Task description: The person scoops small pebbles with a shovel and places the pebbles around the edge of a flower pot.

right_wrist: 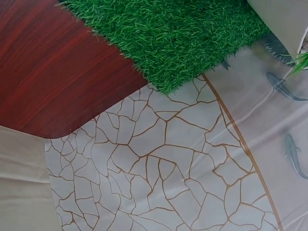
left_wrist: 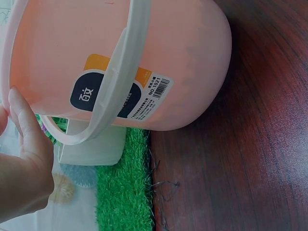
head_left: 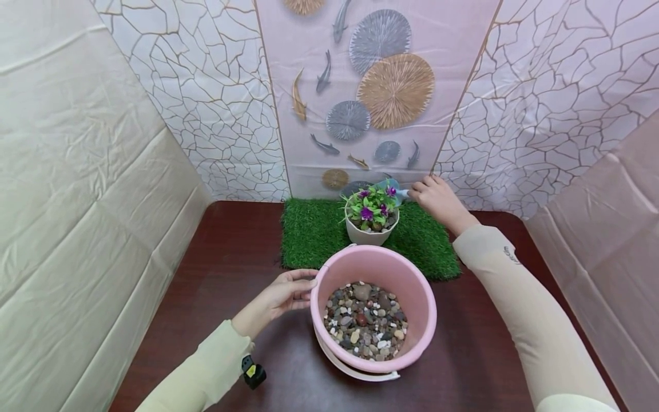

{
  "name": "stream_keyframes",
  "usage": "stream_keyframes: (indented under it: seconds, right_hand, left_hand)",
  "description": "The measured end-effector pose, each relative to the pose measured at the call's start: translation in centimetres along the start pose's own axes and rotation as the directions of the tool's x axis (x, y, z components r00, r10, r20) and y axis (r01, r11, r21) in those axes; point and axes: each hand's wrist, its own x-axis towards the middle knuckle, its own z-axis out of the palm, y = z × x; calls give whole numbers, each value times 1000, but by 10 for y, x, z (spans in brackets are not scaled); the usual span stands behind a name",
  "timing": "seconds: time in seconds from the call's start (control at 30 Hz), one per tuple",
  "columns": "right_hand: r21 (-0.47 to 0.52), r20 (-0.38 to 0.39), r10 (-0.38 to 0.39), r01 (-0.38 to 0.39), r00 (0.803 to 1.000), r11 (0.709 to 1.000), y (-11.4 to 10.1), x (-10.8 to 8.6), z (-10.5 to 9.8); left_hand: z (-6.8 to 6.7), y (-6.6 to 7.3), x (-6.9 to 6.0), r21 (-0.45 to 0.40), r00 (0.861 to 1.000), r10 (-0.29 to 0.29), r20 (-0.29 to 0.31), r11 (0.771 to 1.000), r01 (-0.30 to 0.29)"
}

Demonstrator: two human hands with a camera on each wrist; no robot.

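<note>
My left hand (head_left: 283, 294) touches the left rim of a pink bucket (head_left: 424, 303) with nearly straight fingers; multicoloured pebbles (head_left: 365, 326) cover its bottom. In the left wrist view, fingers (left_wrist: 26, 125) lie along the bucket's outer wall near the rim. Behind the bucket stands a white flowerpot (head_left: 369, 236) with a purple-flowered plant (head_left: 366, 213) and small stones. Over at the pot's right side, my right hand (head_left: 435, 197) grips the handle of a light blue trowel (head_left: 400, 194). Leaves and flowers partly hide its blade. The right wrist view shows neither this hand nor the trowel.
A green artificial grass mat (head_left: 311, 234) lies under the pot on the dark wooden table (head_left: 237, 246). The bucket's white handle (head_left: 355, 372) hangs down at its front. Patterned cloth (head_left: 231, 114) covers the back wall, and plain cloth hangs on both sides.
</note>
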Motion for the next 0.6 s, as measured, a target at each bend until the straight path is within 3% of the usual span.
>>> stream_keyframes:
  seconds: [0.33,0.6]
  right_hand:
    - [-6,31,72,-72,997,997,4,-14,-7]
    - [41,-94,117,-114,989,993,14,-38,-10]
  left_hand:
    - [1,0,0,-6,1000,7,10,1000,-6]
    - [0,-1,0,-3,1000,15,7,1000,-15]
